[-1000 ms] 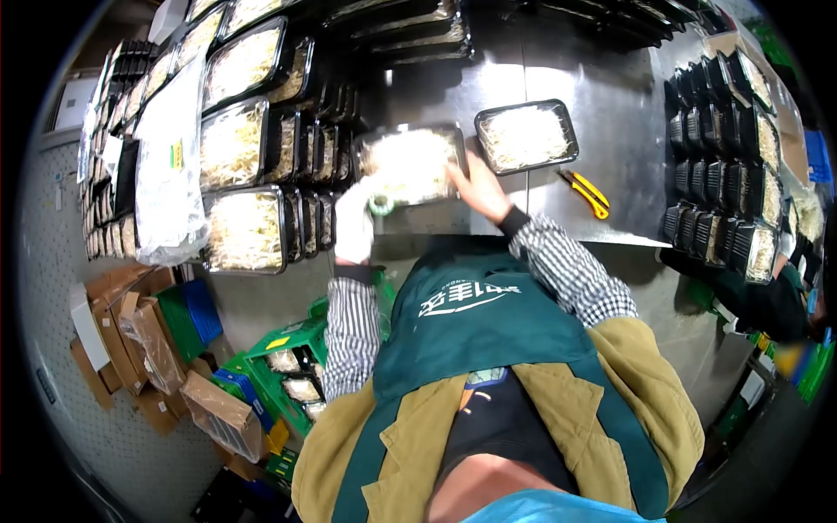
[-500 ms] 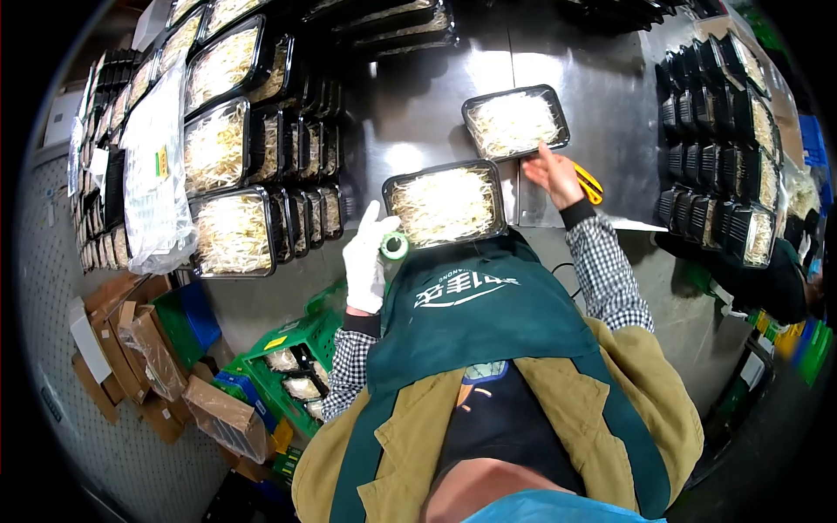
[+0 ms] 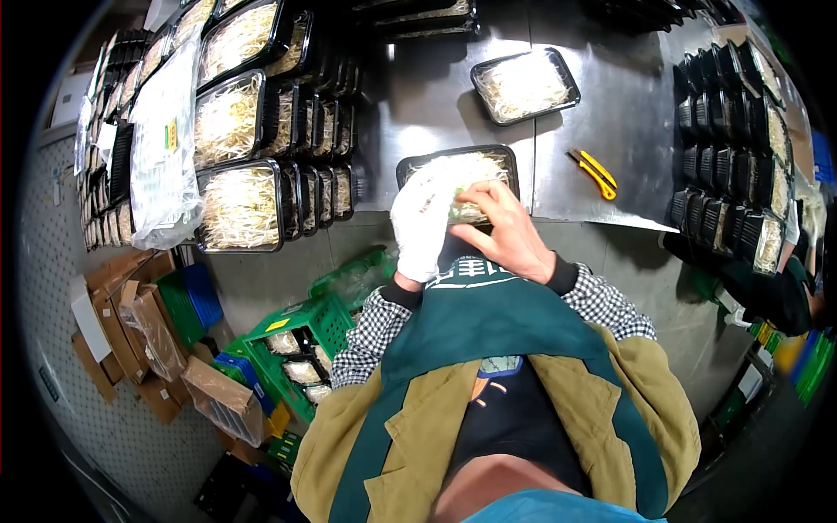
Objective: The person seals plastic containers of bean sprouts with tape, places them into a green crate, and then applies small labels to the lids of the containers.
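Observation:
My left hand (image 3: 420,222), in a white glove, is closed around a small green roll (image 3: 457,193) of tape or stickers, mostly hidden by fingers. My bare right hand (image 3: 512,234) reaches its fingertips to the roll, with thumb and index finger apart. Beneath both hands lies a black tray of bean sprouts (image 3: 501,159) at the table's near edge, partly covered by them. Farther back, a second black tray of bean sprouts (image 3: 526,85) rests on the metal table. A yellow box cutter (image 3: 596,174) lies right of the hands.
Stacked sprout trays (image 3: 240,205) line the left side, with a clear plastic bag (image 3: 166,148) draped over some. More stacks (image 3: 728,166) stand at the right. A green crate (image 3: 296,327) holding trays and several cardboard boxes (image 3: 144,322) are at lower left. Another person (image 3: 767,292) is partly visible at right.
My right hand has left the far tray and moved left to the roll. My left hand has brought the roll over the near tray. The view has shifted slightly.

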A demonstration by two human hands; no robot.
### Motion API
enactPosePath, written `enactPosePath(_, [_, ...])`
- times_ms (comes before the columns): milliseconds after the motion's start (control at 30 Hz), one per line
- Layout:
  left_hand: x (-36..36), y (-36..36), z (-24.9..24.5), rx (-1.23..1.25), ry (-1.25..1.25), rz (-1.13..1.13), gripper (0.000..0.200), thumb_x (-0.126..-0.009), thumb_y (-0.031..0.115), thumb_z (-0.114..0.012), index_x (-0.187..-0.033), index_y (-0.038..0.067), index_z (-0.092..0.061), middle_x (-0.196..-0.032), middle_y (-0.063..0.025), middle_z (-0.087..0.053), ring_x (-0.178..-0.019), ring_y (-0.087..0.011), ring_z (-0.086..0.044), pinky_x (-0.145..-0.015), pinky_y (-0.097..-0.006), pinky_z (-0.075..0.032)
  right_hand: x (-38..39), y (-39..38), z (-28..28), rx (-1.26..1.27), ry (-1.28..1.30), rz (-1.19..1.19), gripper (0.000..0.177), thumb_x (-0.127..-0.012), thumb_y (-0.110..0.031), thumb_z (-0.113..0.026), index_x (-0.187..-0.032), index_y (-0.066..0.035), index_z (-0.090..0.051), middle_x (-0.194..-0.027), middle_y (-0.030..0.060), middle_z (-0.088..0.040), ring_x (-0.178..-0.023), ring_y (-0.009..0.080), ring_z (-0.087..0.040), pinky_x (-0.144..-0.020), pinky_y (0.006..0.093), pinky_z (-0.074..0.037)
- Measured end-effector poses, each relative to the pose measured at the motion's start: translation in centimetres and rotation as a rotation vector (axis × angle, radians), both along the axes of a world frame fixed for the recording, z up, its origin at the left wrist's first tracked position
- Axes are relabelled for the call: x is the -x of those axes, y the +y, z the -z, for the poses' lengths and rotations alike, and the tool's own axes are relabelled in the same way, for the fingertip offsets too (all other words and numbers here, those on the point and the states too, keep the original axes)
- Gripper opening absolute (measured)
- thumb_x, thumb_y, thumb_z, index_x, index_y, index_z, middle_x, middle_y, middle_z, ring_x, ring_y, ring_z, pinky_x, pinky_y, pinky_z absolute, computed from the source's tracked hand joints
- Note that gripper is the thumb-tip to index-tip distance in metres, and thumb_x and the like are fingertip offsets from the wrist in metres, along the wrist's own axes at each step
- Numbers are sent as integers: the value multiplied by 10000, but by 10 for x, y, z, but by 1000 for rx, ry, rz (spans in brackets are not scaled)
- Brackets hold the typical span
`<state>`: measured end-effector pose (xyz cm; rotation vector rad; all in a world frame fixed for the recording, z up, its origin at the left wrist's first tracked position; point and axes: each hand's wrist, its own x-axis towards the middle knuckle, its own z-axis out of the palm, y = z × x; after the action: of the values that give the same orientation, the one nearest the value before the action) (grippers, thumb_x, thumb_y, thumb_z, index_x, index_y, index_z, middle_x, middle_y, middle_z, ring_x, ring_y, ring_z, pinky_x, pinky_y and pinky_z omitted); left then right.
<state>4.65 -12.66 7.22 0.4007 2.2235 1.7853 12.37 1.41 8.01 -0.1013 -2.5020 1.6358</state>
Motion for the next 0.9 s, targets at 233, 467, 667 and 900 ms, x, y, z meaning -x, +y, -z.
enactPosePath(233, [16,3,24,31,7,138,282,-875,52,-570,-1138,-35,-625,-1263,-106,-566,-1027,-174,-598,-873,-301,-482,-14,-11,7,150,-187,101,148,-827,-120,-686,-887,11,-651,-949,123,-548,-868,255,-565,-753,334,-467])
enactPosePath(467, [56,23,19,103,164,240,206,-846,82,-640,-1035,41,-712,-1389,-99,-487,-1167,-191,-518,-999,-319,-415,-1,-23,26,203,-103,271,191,-869,-141,-663,-838,34,-592,-906,90,-500,-743,168,-483,-660,280,-421])
enactPosePath(667, [89,26,48,100,-65,268,366,-873,133,-644,-1211,1,-594,-1055,-81,-699,-1126,-166,-573,-980,-287,-431,7,-32,38,188,-154,339,190,-872,-145,-672,-848,39,-632,-812,51,-485,-653,113,-426,-583,258,-366])
enactPosePath(900, [104,18,78,414,292,439,275,-881,194,-636,-1120,59,-654,-1040,-51,-708,-1036,-153,-607,-1022,-306,-386,11,-39,37,210,-222,432,200,-864,-147,-677,-790,31,-624,-776,49,-476,-639,115,-428,-570,266,-358])
